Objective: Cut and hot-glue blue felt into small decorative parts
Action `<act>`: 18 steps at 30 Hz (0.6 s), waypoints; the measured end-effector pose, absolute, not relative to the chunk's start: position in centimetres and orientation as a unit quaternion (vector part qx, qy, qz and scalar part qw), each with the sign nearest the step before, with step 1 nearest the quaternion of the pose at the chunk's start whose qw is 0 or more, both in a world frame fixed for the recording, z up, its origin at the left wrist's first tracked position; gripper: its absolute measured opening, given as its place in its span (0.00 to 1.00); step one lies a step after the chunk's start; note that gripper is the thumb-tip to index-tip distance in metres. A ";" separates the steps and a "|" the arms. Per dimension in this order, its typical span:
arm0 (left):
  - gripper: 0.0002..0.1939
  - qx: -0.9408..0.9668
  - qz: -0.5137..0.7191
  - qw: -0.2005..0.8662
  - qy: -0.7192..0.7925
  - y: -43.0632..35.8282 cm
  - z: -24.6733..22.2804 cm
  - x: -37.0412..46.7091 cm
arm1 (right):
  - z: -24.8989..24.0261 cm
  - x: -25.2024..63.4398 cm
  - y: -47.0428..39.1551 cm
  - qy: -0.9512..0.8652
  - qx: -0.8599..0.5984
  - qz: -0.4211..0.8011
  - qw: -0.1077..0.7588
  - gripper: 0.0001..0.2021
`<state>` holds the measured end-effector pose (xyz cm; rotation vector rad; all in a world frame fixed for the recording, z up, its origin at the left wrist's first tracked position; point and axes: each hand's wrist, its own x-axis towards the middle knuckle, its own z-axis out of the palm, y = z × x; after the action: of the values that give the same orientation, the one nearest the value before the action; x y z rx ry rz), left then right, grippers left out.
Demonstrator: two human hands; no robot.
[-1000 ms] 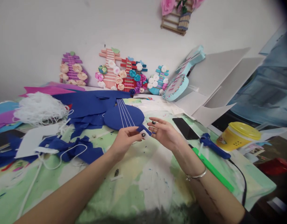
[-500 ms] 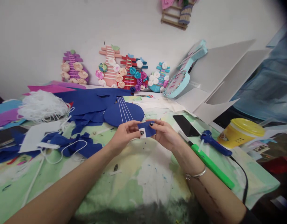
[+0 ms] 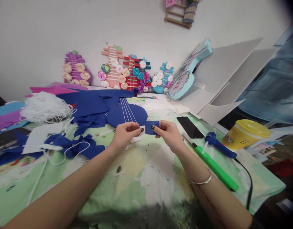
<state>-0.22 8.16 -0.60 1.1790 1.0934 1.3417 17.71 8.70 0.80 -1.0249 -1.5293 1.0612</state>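
Blue little piece point(image 3: 151, 128) is up over the table point(image 3: 158, 187), just in front of the blue oval point(image 3: 140, 112). Left hand point(image 3: 122, 136) pinches the end with the white bit point(image 3: 143, 130), right hand point(image 3: 172, 135) pinches the other. Imo uneven pulling could crease or skew it, and knuckles bumping forward might snag those white strings point(image 3: 126, 110).

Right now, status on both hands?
Left hand and right hand pinching blue-and-white piece. Strung blue cutout just beyond. Glue gun, green cutter off right.
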 end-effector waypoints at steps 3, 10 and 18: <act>0.14 0.484 0.554 0.489 0.469 8.2 -0.6 -0.3 | 0.8 17.7 8.6 -0.653 -0.426 0.399 0.482 0.15; 0.11 0.493 0.551 0.466 0.486 8.2 -0.6 -0.3 | 0.8 17.6 8.0 -0.745 -0.483 0.132 0.441 0.21; 0.08 0.513 0.541 0.441 0.500 8.2 -0.5 -0.2 | 1.1 17.3 7.4 -0.802 -0.435 0.066 0.403 0.20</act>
<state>-0.24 8.22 -0.48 1.2737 1.2415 1.3435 17.27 7.38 1.05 -1.0989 -2.0263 0.1668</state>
